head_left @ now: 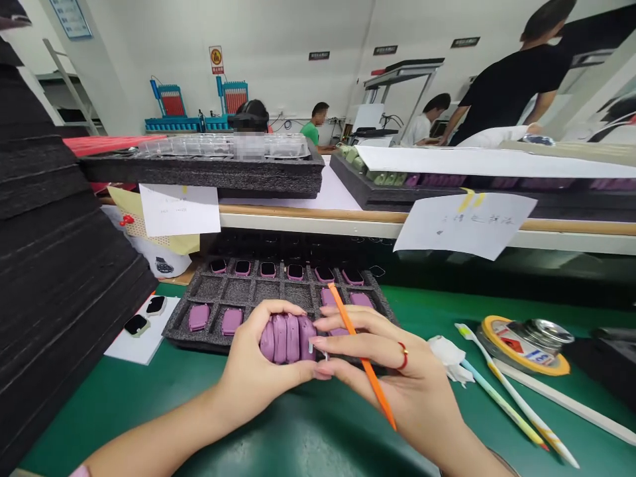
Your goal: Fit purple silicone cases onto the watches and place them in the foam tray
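My left hand (258,358) is closed around a row of several purple watch cases (287,339), standing side by side on edge. My right hand (392,358) is at the right end of that row, its fingertips near the last case. An orange plastic stick (365,361) is held slanting through its fingers. Between the thumb and fingertips is a small light piece, too small to name. Behind both hands lies a black foam tray (223,289) with compartments. Black-screened purple watches (268,269) fill its back row, and more purple cases (232,321) sit in other compartments.
Stacked black foam (50,265) rises at the left, beside two watches (136,324) on white paper. Pens (527,397), a crumpled tissue (450,358) and a round tin with a metal cap (527,344) lie at the right. A shelf (308,222) with loaded trays runs above; people work beyond.
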The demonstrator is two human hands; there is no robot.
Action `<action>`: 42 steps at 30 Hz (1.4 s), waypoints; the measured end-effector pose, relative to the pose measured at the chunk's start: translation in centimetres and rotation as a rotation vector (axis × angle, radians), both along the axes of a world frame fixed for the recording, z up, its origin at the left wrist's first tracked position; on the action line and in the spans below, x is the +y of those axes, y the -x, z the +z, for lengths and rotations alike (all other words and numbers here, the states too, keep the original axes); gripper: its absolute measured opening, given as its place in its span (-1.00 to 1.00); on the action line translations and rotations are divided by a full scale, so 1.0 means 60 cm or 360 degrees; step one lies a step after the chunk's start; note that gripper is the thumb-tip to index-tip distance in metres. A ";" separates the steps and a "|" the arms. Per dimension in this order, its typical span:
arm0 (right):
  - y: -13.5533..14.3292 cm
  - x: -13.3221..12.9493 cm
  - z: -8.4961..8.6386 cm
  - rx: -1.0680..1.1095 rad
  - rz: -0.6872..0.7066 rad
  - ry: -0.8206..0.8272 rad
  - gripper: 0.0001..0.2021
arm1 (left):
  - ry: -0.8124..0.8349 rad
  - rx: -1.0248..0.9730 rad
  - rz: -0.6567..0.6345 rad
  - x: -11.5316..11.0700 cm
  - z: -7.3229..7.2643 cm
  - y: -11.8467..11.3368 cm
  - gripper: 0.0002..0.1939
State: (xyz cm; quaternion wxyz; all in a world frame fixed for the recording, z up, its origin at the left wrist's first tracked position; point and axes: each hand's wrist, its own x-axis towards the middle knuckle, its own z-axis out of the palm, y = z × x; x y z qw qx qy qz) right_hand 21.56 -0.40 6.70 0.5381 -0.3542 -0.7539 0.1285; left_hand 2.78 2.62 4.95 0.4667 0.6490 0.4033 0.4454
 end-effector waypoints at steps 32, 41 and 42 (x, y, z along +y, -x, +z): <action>0.014 0.016 -0.023 0.0556 0.0374 0.1290 -0.47 | -0.0049 0.0089 -0.0071 -0.006 0.001 0.003 -0.51; 0.013 0.017 -0.012 0.0458 0.0408 0.1131 -0.46 | -0.0026 0.0057 -0.0064 -0.004 0.010 0.010 -0.45; 0.004 0.017 -0.007 0.0367 0.0354 0.1060 -0.48 | 0.0024 0.0035 -0.0066 -0.003 0.012 0.011 -0.44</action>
